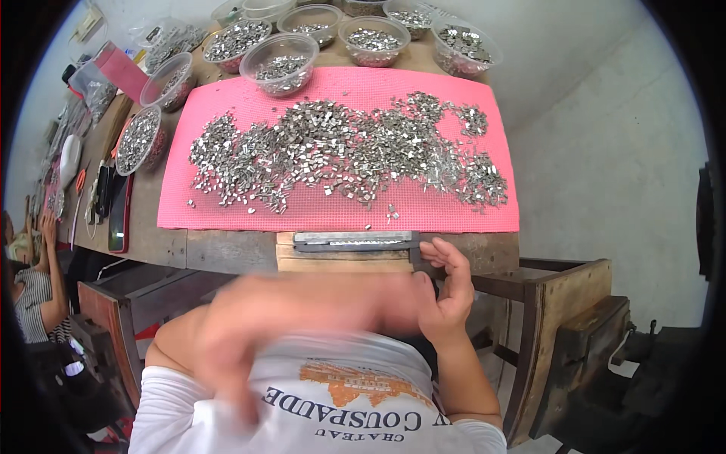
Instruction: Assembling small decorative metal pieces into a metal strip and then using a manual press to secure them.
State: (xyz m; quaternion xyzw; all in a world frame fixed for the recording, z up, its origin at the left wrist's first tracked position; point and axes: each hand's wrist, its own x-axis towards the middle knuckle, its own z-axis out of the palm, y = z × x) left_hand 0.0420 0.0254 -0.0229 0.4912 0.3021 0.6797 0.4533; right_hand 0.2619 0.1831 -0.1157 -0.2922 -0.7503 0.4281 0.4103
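Observation:
My left hand (302, 306) sweeps across in front of my body, smeared by motion, so its fingers cannot be made out. Its far end overlaps the view just beside my right thumb. Loosely curved, my right hand (449, 284) has its thumb apart from its fingers and nothing visible between them. Those fingertips lie at the right end of a dark bar-shaped holder (318, 247), where a row of small shiny pieces runs along a groove. Beneath the holder is a wooden block (344, 265) at the table's front edge. Beyond it, many small silvery metal pieces (325, 140) spread over a pink mat (249, 219).
Clear plastic bowls (280, 64) of metal pieces line the mat's far and left sides. A phone (120, 214), orange-handled scissors (80, 181) and a pink bottle (121, 71) are at the left. Another person (45, 295) sits far left. A wooden frame (563, 333) stands at right.

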